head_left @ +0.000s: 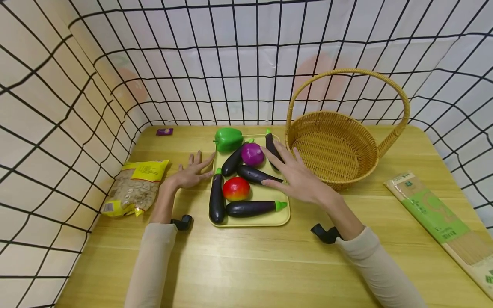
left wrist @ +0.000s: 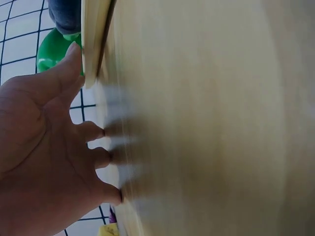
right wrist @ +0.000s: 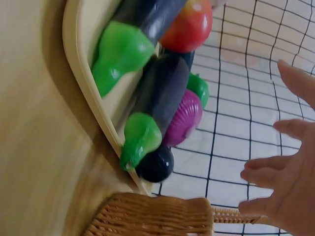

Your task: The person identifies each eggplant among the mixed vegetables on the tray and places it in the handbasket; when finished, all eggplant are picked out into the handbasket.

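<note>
While my left hand (head_left: 190, 174) and right hand (head_left: 298, 179) spread at either side of the tray (head_left: 265, 193), grasping nothing, eggplants (head_left: 250, 208), onion (head_left: 253, 154) and fruit (head_left: 236, 189) lie inside it. Nothing is lifted; all handling seems left to do.

Counter (head_left: 246, 265): wood-grained, smooth, a soft sheen. Tray (head_left: 268, 195): looks like smooth plastic, satin. Eggplants (head_left: 217, 199) dark, smooth, plastic-looking, with highlights; green pepper (head_left: 229, 140) and red-yellow fruit (head_left: 236, 189) glossy, likewise plastic in look; purple onion (head_left: 252, 154) shiny, finely ridged. Basket (head_left: 331, 160) of woven wicker, rough, ribbed. Yellow bag (head_left: 135, 188): crinkled plastic film, shiny, clear in part. Long packet (head_left: 439, 214): smooth film, light sheen. Grid (head_left: 257, 77): thin, black, wire or cord, cannot tell which. Sleeves (head_left: 150, 252): pale matt cloth.
</note>
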Demonstrator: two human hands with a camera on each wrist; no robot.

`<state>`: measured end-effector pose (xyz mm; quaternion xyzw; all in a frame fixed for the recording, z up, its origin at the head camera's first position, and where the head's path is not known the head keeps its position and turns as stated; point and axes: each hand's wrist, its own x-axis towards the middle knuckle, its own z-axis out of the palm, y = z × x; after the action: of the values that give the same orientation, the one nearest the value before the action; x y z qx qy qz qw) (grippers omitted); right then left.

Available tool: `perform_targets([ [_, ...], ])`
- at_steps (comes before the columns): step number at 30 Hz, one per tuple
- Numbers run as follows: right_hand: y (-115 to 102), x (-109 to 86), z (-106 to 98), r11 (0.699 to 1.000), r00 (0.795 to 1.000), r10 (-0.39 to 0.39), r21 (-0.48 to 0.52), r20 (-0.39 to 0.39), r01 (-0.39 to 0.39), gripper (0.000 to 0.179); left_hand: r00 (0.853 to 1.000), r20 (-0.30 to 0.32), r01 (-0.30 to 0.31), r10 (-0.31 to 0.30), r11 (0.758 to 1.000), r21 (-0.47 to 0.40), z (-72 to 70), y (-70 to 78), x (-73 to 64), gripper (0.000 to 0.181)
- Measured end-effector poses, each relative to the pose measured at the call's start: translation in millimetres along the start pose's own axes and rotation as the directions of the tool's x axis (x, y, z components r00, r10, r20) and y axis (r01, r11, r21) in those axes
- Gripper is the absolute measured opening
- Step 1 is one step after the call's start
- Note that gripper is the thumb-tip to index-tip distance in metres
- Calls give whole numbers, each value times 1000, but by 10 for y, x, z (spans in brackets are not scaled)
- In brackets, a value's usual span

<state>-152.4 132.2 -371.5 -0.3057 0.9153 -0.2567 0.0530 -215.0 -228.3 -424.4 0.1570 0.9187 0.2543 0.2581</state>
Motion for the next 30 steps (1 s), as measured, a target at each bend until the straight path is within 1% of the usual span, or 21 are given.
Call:
perform_targets([
  [3,-14,-21,35,995,999,-29,97,30,26,81,1000,13,1,-2,1000,16,-13,13,19,67],
  [7,-9,-49,89,967,994,-54,254,95,28,77,1000,26,2,-3,1000,23,-27,19,35,69],
  [11,22,-75,149,941,987,-96,337,132,46,71,999,36,2,-3,999,33,-37,21,41,70],
  [16,75,-90,215,932,975,-138,355,173,69,65,999,42,3,-5,999,36,-42,11,49,70],
  [18,90,-91,243,928,967,-157,366,203,73,63,999,44,4,-5,999,37,-42,6,55,70],
  [22,114,-78,308,911,942,-200,405,271,77,55,999,46,5,-7,999,34,-42,4,58,70],
  [25,117,-63,344,906,930,-215,416,297,77,50,999,50,6,-7,1000,27,-43,9,56,71],
  [30,126,-25,390,917,932,-198,394,304,66,49,998,55,5,-7,1000,28,-44,2,57,71],
])
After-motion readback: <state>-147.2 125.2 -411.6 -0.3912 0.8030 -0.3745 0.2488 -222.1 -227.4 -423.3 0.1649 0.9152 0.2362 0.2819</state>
